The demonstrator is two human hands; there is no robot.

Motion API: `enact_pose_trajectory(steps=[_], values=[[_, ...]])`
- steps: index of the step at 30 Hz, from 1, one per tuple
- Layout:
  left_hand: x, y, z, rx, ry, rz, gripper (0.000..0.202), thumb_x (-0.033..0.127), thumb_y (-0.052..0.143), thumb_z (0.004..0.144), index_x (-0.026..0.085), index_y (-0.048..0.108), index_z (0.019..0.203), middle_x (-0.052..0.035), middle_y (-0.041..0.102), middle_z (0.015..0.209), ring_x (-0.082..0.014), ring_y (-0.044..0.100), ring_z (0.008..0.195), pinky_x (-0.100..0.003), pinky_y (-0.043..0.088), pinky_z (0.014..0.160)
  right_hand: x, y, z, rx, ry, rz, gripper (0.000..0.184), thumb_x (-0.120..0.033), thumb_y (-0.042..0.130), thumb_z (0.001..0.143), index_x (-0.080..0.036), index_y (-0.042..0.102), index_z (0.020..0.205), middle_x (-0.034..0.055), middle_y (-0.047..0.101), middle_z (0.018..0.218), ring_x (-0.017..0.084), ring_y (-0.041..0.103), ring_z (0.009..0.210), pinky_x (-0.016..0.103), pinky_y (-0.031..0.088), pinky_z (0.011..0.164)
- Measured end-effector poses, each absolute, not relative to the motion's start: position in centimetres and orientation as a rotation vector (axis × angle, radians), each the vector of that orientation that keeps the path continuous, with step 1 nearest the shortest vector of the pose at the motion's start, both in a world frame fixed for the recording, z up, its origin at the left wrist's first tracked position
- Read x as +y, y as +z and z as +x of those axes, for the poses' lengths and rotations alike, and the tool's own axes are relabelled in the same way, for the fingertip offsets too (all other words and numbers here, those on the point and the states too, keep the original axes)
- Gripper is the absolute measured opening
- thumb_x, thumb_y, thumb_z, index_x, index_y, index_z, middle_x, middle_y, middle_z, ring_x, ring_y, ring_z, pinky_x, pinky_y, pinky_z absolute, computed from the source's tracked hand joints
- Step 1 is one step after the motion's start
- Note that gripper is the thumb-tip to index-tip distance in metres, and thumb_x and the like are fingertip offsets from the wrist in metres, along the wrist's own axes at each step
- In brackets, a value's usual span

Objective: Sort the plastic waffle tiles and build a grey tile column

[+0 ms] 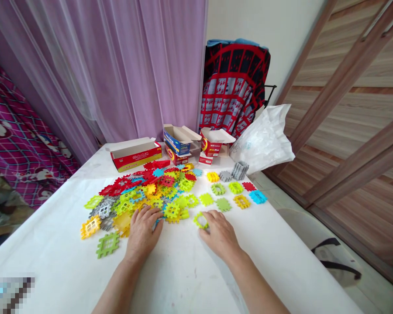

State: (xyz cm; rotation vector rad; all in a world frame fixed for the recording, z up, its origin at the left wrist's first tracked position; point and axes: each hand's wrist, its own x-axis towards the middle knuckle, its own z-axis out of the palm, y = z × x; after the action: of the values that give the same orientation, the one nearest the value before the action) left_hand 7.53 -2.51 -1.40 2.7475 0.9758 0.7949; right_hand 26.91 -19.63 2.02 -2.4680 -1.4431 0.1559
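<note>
A heap of flat interlocking plastic tiles (144, 192) in red, yellow, green, blue and grey lies on the white table (183, 270). My left hand (144, 233) rests palm down at the heap's near edge, fingers stretched over the tiles. My right hand (219, 233) lies beside it, its fingers curled on a lime green tile (200, 220). Several single tiles (236, 194) lie spread in rows to the right of the heap. A stack of grey tiles (239, 170) stands behind them.
Open cardboard boxes, one red (136, 155), one blue (180, 140) and another red (214, 144), stand at the table's far side. A white plastic bag (265, 139) lies at the far right corner. Purple curtains hang behind; a chair (321, 244) stands at the right.
</note>
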Motion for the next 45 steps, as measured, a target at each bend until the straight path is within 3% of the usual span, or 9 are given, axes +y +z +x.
enact_pose_trajectory(steps=[7,11,15,20,23,27,34,41,45], values=[[-2.6,-1.4,7.5,0.969,0.818,2.743,0.026,0.035,0.051,0.088,0.031,0.075,0.098,-0.0035,0.074,0.112,-0.0289,0.059,0.118,-0.054,0.035,0.109,-20.3,1.9,27.4,-1.524,0.225,-2.377,0.056,-0.006,0.051,0.073,-0.023,0.062,0.125,0.005,0.059,0.133,0.021,0.051,0.12,0.031,0.036,0.103],[-2.5,-1.4,7.6,0.976,0.783,2.74,0.026,0.035,0.051,0.089,0.031,0.074,0.099,-0.003,0.074,0.113,-0.0298,0.059,0.119,-0.056,0.034,0.108,-20.3,1.7,27.1,-1.492,0.185,-2.387,0.046,-0.024,0.058,0.082,-0.022,0.059,0.128,0.0084,0.057,0.134,0.024,0.05,0.122,0.033,0.038,0.103],[-2.5,-1.4,7.6,0.972,0.788,2.746,0.026,0.036,0.051,0.088,0.031,0.074,0.099,-0.0033,0.074,0.113,-0.0303,0.059,0.119,-0.057,0.035,0.107,-19.9,1.8,26.5,-1.41,0.087,-2.482,0.049,-0.043,0.064,0.083,-0.02,0.061,0.126,0.0118,0.061,0.119,0.028,0.054,0.112,0.035,0.044,0.094],[-2.5,-1.4,7.5,0.973,0.791,2.75,0.026,0.036,0.051,0.088,0.031,0.075,0.099,-0.0037,0.074,0.112,-0.0294,0.059,0.119,-0.055,0.035,0.108,-19.8,1.5,27.0,-1.43,0.144,-2.421,0.032,-0.024,0.061,0.081,-0.024,0.067,0.112,0.008,0.064,0.115,0.024,0.055,0.11,0.031,0.043,0.097],[-2.5,-1.4,7.6,0.976,0.783,2.752,0.026,0.036,0.051,0.088,0.032,0.074,0.099,-0.003,0.074,0.112,-0.0298,0.059,0.119,-0.056,0.035,0.108,-20.1,1.1,27.9,-1.442,0.224,-2.297,0.046,-0.009,0.055,0.075,-0.024,0.065,0.117,0.0055,0.062,0.127,0.02,0.053,0.119,0.03,0.038,0.106],[-2.4,-1.4,7.5,0.964,0.792,2.762,0.027,0.036,0.05,0.089,0.031,0.074,0.099,-0.0026,0.074,0.113,-0.03,0.059,0.119,-0.055,0.035,0.107,-20.6,0.8,29.0,-1.384,0.311,-2.219,0.06,-0.003,0.054,0.069,-0.021,0.06,0.126,0.006,0.058,0.136,0.018,0.05,0.127,0.029,0.036,0.11],[-2.1,-1.6,7.5,0.96,0.793,2.773,0.026,0.038,0.05,0.088,0.032,0.074,0.098,-0.0018,0.075,0.112,-0.0301,0.059,0.119,-0.054,0.035,0.106,-21.2,1.8,29.7,-1.484,0.364,-2.205,0.056,-0.008,0.056,0.073,-0.021,0.06,0.127,0.0058,0.062,0.13,0.02,0.052,0.123,0.032,0.037,0.108],[-2.1,-1.6,7.6,0.959,0.791,2.774,0.027,0.039,0.05,0.088,0.031,0.074,0.099,-0.0027,0.074,0.113,-0.0305,0.059,0.119,-0.054,0.035,0.106,-20.9,2.2,28.9,-1.338,0.237,-2.424,0.039,-0.037,0.068,0.081,-0.024,0.062,0.118,0.0057,0.065,0.115,0.022,0.056,0.112,0.031,0.042,0.094],[-2.2,-1.5,7.5,0.962,0.776,2.785,0.029,0.038,0.049,0.089,0.03,0.074,0.099,-0.0034,0.075,0.112,-0.0308,0.059,0.118,-0.055,0.036,0.106,-21.1,2.5,29.0,-1.375,0.289,-2.414,0.046,-0.038,0.072,0.078,-0.025,0.06,0.12,0.0051,0.063,0.118,0.022,0.055,0.114,0.031,0.042,0.093]])
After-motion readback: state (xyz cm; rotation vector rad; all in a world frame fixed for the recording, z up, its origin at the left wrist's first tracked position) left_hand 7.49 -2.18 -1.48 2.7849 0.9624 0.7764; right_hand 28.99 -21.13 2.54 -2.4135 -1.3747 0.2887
